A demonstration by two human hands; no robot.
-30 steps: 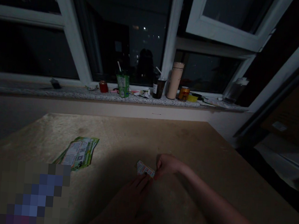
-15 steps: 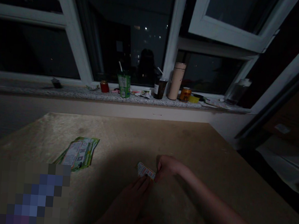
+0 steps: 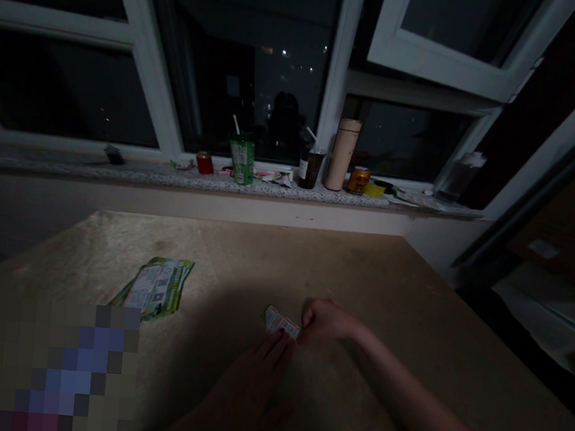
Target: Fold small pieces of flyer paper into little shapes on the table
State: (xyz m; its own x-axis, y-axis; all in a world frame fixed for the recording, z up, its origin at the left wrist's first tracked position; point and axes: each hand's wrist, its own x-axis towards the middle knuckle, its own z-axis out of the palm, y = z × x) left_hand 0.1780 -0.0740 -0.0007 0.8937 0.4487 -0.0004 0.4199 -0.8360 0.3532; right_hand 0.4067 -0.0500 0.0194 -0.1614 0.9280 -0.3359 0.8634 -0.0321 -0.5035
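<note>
A small folded printed packet [image 3: 279, 320], white and green with reddish print, lies on the brown tabletop. My left hand [image 3: 260, 366] rests flat, its fingers stretched out and their tips pressing on the packet's near edge. Curled closed at the packet's right corner, my right hand [image 3: 323, 319] pinches that corner between thumb and fingers; the grip itself is partly hidden in the dim light. Off to the left lies a larger green printed packet [image 3: 159, 290], touched by neither hand.
Brown sheeting covers the table [image 3: 245, 252]. Behind it, the speckled windowsill [image 3: 161, 178] holds a green cup [image 3: 242, 161], a dark drink cup [image 3: 311, 169], a pink flask [image 3: 343, 155], a red jar [image 3: 204, 163] and an orange can [image 3: 358, 180]. A blurred-out patch hides the lower left.
The view has shifted slightly, so everything sits a little differently in frame. Both hands stay at the small packet in nearly the same pose.
</note>
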